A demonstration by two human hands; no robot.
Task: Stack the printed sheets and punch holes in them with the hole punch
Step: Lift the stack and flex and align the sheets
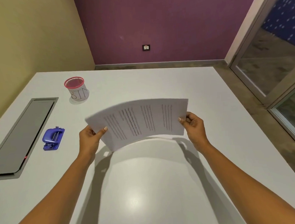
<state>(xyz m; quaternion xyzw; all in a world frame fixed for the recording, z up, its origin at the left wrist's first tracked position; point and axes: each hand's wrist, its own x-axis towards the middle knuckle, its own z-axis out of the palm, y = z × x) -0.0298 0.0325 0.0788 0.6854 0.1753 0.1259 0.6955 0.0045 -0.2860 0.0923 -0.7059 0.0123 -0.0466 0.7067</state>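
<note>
While the head camera looks down over the white counter, I see its smooth, glossy top throwing back a soft patch of light near the front edge. Above it, the printed sheets are held clear of the surface, thin white paper bowed into a shallow arch with lines of dark text running across the upper face; the text is too blurred for me to read, and I cannot tell how many sheets there are. Their curved shadow falls on the counter just beneath.

The left hand has its grip closed on the left edge of the sheets, thumb pressed on top and fingers tucked underneath. The right hand is pinched on the right edge in the same manner, thumb on the upper face. Both forearms are bare and stretch forward from the lower corners, wrists slightly raised.

Well to the left of the sheets, the hole punch lies on the counter, a blue, compact block of glossy plastic with a metal mechanism showing at its middle. Farther back stands a small round mesh cup with a pink rim and a white paper band lettered "BIN". Along the left edge, a long grey rectangular panel is set into the counter.
</note>
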